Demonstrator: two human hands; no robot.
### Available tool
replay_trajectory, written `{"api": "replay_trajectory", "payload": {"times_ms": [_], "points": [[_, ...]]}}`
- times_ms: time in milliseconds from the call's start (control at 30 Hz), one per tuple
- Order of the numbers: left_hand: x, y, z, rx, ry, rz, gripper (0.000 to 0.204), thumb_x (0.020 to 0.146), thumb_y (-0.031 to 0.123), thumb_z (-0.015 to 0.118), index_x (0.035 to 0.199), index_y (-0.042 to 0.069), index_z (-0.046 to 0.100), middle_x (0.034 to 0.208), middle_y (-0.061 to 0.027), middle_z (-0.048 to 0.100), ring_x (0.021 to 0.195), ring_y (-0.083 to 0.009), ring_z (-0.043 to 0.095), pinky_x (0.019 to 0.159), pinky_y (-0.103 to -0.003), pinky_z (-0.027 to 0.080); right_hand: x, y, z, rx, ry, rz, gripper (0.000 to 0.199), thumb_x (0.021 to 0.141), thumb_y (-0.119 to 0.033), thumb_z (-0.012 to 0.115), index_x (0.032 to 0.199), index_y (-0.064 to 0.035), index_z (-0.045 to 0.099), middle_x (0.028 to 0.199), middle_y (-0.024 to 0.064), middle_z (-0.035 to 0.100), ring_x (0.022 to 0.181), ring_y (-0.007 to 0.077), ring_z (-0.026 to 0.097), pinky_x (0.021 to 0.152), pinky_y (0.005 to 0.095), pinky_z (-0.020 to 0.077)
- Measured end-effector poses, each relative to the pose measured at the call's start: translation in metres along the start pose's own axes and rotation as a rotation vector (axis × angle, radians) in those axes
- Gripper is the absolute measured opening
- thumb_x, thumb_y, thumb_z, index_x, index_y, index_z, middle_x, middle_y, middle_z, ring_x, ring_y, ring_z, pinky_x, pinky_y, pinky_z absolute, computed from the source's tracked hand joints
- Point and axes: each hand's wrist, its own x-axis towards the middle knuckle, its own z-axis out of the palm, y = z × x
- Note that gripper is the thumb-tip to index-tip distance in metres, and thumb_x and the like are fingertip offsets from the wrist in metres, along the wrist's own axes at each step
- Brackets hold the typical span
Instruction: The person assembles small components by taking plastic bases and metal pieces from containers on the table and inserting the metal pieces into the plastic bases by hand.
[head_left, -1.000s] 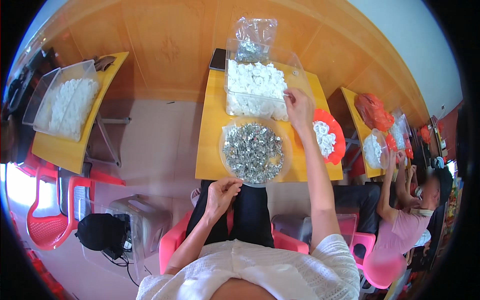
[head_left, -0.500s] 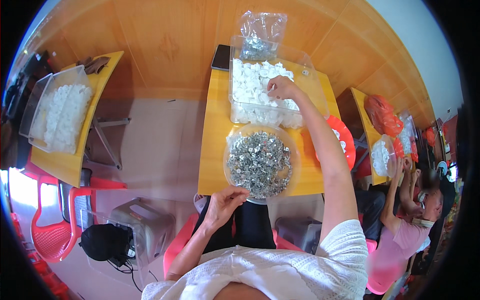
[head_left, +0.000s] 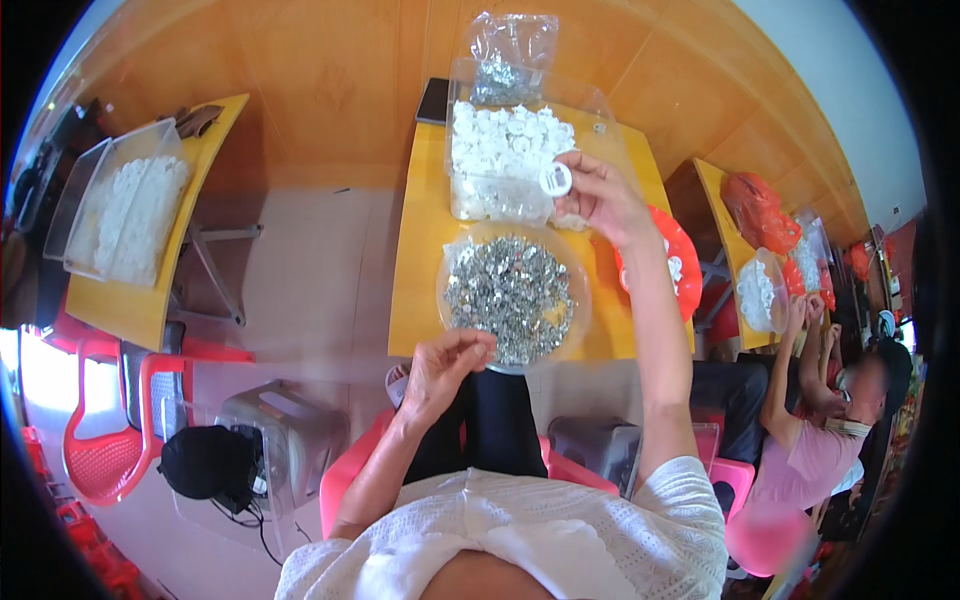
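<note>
My right hand [head_left: 603, 200] pinches a round white plastic piece [head_left: 555, 179] over the front right corner of a clear plastic bin [head_left: 603, 100]. Many small white plastic parts [head_left: 505, 138] are heaped in that bin. Closer to me on the yellow table [head_left: 415, 270], a round translucent bowl [head_left: 582, 305] is filled with small silvery metal parts [head_left: 508, 285]. At the bowl's near left edge, my left hand [head_left: 440, 372] has its thumb and fingertips pressed together; whatever might be between them is too small to see.
A red scalloped dish [head_left: 685, 255] with white parts lies right of the bowl. Behind the bin stand a clear bag [head_left: 505, 70] of metal parts and a dark phone [head_left: 432, 102]. Another bin [head_left: 85, 215] is on the left table. A co-worker [head_left: 800, 450] sits at right.
My right hand has come out of the heap in the bin, toward me, and now shows a round white plastic piece. My left hand stays pinched by the bowl's edge.
</note>
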Motion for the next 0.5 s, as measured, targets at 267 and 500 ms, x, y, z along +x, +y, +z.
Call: {"api": "replay_trajectory", "payload": {"times_ms": [267,500], "points": [[-0.011,0.027,0.028,-0.033,0.115,0.082,0.020,0.085,0.008,0.058,0.101,-0.002,0.060,0.086,-0.0061,0.063,0.074,-0.0094,0.059,0.067,-0.022,0.049,-0.108,0.096,0.077,0.382,-0.084,0.046,0.015,0.084,-0.008,0.055,0.098,-0.0023,0.053,0.088,0.0058,0.059,0.070,0.0143,0.060,0.061,0.0278,0.0523],[-0.034,0.005,0.032,-0.047,0.189,0.025,0.012,0.081,0.006,0.062,0.089,-0.003,0.062,0.076,-0.0060,0.063,0.064,-0.0081,0.059,0.059,-0.021,0.049,-0.145,0.124,0.101,0.370,0.028,0.039,0.013,0.086,-0.012,0.054,0.095,-0.0024,0.053,0.085,0.0067,0.059,0.071,0.0138,0.060,0.061,0.0262,0.0523]]}}
